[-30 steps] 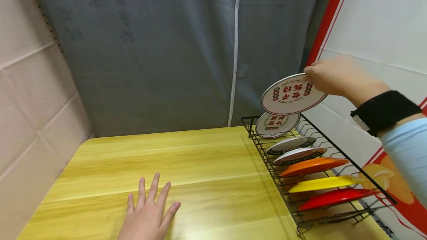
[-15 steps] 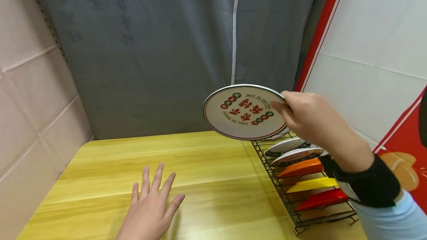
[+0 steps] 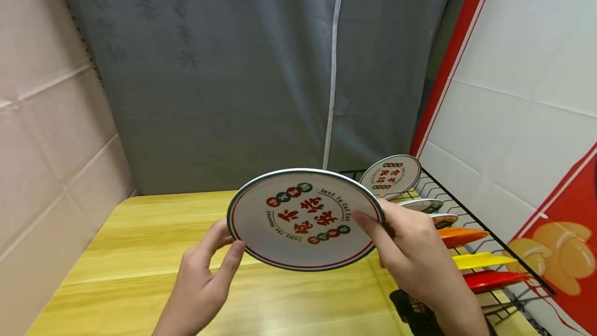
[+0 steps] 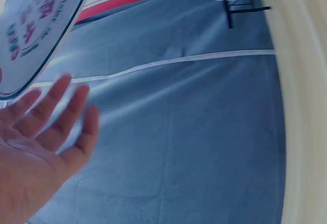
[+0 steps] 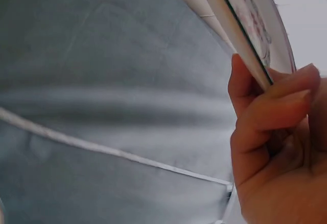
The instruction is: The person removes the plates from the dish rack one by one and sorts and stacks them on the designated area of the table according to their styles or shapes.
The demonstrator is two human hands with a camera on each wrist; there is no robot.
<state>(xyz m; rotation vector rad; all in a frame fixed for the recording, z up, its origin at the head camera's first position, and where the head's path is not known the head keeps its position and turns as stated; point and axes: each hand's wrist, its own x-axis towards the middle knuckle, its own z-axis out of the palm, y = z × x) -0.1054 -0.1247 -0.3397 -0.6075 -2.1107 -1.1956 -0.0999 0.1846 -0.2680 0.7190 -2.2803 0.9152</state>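
**Two hands, one plate, hold it by the rim**

Biggest first: yellow table underneath, wire rack at 3 o'clock with one matching plate upright at the far end and orange, yellow and red ones in slots. The plate hangs above the table, dead centre, tilted toward the camera. Looks stiff, glossy and probably slippery, likely light, maybe chippable if dropped. Right hand pinches the rim at 3 o'clock, thumb on the face, fingers curled behind. Left hand sits at 9 o'clock, fingers loose and spread, thumb at the rim, not clamping. I'd grip opposite edges, never the slick face.
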